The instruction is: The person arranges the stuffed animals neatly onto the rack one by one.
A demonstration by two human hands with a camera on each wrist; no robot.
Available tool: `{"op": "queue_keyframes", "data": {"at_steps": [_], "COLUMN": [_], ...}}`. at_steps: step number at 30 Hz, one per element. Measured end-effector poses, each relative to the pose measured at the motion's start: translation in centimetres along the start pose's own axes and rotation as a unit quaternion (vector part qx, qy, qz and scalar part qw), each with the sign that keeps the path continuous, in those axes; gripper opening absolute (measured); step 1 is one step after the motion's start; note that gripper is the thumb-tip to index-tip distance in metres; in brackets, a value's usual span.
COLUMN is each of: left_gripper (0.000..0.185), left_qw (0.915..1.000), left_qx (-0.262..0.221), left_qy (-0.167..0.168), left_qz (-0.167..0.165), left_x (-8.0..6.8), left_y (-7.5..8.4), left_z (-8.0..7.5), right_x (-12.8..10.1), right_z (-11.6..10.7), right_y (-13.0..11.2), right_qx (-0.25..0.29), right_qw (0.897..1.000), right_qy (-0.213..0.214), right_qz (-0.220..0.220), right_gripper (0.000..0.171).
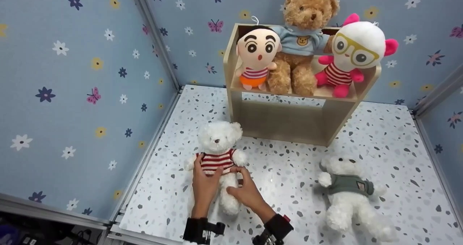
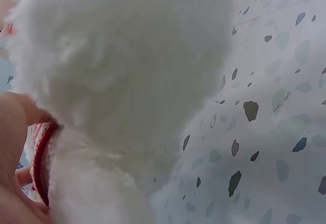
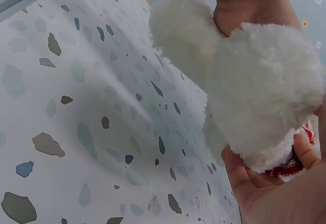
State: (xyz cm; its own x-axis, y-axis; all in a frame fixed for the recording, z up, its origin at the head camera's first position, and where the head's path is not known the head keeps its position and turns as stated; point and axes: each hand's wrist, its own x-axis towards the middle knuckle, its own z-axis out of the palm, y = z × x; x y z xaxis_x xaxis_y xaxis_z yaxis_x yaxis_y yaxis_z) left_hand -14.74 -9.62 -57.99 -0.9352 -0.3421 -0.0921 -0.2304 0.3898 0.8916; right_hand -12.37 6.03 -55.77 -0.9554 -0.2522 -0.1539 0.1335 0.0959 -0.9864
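A white teddy bear in a red-striped shirt (image 1: 218,148) lies on its back on the speckled floor (image 1: 289,172), left of centre in the head view. My left hand (image 1: 207,174) holds its body from the left, with the thumb on the shirt. From the right, my right hand (image 1: 239,182) grips its waist and leg. White fur (image 2: 127,71) fills the left wrist view, with the shirt's red hem (image 2: 43,155) beside my left hand (image 2: 10,147). In the right wrist view, the bear's legs (image 3: 265,91) stick out above my right hand (image 3: 265,193).
A second white bear in a grey-green shirt (image 1: 347,187) lies to the right. Behind stands a wooden shelf (image 1: 289,122) carrying a round-faced boy doll (image 1: 257,56), a brown bear (image 1: 302,38) and a white doll with glasses (image 1: 352,53). Flowered blue walls (image 1: 72,93) close in the floor.
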Motion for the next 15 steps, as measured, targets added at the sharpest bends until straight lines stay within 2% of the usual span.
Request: {"op": "queue_keyframes", "data": {"at_steps": [7,15], "left_gripper": [0.082,0.083], "left_qw": [0.9998,0.9993], "left_qx": [-0.015,-0.032], "left_qy": [0.001,0.001], "left_qz": [0.011,0.022], "left_x": [-0.1,-0.3], "left_y": [0.4,0.8], "left_z": [0.4,0.9], "right_x": [0.2,-0.4], "right_z": [-0.4,-0.9], "right_y": [0.8,-0.5], "right_qx": [0.005,0.008], "right_qw": [1.0,1.0], "right_qy": [0.011,0.021], "right_qz": [0.002,0.001], "right_gripper": [0.055,0.054]}}
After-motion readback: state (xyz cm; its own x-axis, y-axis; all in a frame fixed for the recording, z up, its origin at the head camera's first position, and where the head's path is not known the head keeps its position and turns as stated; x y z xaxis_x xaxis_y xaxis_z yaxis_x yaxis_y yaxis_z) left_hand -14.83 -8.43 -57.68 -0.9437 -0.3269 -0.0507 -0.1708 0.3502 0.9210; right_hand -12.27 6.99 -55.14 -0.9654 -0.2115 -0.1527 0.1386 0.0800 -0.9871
